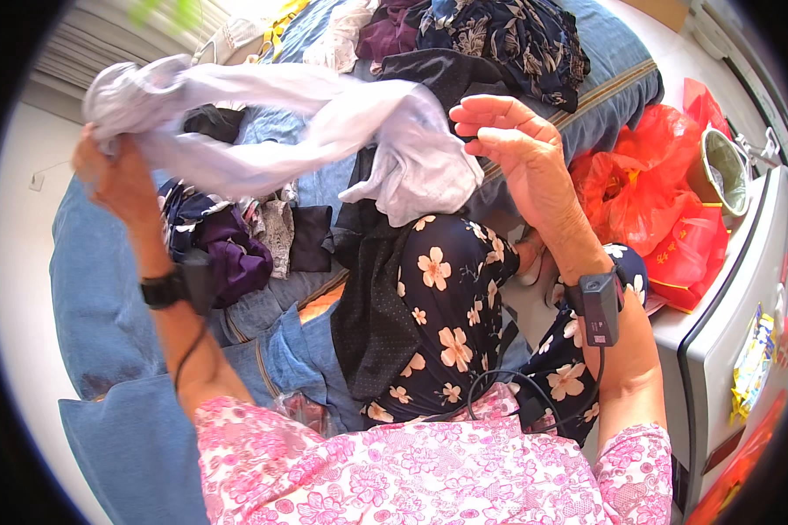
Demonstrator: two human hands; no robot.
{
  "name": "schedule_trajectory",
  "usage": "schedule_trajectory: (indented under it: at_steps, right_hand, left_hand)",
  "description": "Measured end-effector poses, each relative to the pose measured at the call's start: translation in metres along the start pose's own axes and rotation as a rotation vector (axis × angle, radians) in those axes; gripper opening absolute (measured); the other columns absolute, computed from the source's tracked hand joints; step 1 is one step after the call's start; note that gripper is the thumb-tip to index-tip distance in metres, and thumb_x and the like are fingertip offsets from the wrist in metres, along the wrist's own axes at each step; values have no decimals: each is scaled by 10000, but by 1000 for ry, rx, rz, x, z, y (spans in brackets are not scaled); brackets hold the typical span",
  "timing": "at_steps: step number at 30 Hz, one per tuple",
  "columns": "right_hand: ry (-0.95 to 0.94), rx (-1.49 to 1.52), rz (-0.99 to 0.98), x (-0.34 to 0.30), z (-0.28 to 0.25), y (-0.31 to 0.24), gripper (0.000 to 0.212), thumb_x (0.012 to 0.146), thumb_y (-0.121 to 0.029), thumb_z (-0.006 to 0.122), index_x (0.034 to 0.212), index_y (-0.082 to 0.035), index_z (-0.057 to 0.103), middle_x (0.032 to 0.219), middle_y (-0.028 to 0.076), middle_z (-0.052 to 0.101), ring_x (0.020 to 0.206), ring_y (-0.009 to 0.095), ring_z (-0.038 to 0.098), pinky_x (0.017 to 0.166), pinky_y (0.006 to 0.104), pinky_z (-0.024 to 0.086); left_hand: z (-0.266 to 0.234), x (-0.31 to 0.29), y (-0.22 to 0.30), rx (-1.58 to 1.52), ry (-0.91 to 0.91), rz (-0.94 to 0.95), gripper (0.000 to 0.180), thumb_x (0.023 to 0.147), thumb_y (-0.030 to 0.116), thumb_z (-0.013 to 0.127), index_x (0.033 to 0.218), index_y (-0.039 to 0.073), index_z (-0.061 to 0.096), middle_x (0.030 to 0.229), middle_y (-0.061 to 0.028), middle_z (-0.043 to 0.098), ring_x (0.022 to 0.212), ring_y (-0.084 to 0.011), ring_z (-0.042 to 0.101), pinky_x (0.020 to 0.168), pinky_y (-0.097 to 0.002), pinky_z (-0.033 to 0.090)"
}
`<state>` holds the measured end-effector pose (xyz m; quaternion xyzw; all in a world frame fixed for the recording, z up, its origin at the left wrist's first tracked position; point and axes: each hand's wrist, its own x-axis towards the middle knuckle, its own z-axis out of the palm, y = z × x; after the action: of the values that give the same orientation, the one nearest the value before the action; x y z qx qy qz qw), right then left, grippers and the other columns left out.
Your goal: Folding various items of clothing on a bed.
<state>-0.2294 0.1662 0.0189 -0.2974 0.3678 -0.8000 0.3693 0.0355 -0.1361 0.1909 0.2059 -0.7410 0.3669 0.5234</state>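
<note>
A pale lavender garment (pixel 425 166) is stretched out in the air in front of me, partly smeared by motion; its exact kind is hard to make out. My left hand (pixel 118 175) grips its bunched end at the left, with the fingers closed on the cloth. From there the fabric runs right in two long strands to a loose, hanging end. Just past that end, my right hand (pixel 517 136) is raised with its fingers stretched out, holding nothing. Below, a black dotted cloth (pixel 372 328) lies beside my bent knee in floral trousers (pixel 451 289).
Blue denim covers (pixel 105 306) spread over the seat around me. Dark and purple clothes (pixel 236 254) lie in a pile under the garment; more dark patterned clothes (pixel 508 44) are heaped at the back. Red plastic bags (pixel 648 175) sit on a white cabinet (pixel 718 289) at the right.
</note>
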Motion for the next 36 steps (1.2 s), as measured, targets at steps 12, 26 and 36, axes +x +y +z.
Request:
schedule_trajectory:
  at_steps: [12, 26, 36]
  right_hand:
    - [284, 32, -15, 7, -1, 4, 228, 800, -76, 616, 1021, -24, 631, 982, 83, 663, 876, 132, 612, 771, 256, 484]
    - [429, 78, 33, 11, -1, 5, 219, 796, -66, 625, 1009, -17, 623, 974, 86, 660, 849, 137, 610, 762, 259, 480]
    - [348, -353, -44, 7, -9, 11, 615, 590, -22, 748, 1171, 2, 549, 1202, 120, 525, 1069, 184, 516, 910, 307, 425]
  left_hand:
    - [40, -39, -88, 460, -812, -125, 340, 766, 277, 612, 976, 24, 523, 1047, -181, 523, 912, -380, 578, 813, -458, 479]
    - [56, -126, 280, -667, -1082, -127, 397, 725, 195, 658, 964, -89, 516, 912, -285, 582, 908, -418, 592, 809, -458, 492]
    - [-22, -55, 219, -1138, -763, -538, 293, 669, -8, 663, 958, -54, 643, 857, -172, 660, 792, -238, 642, 725, -305, 480]
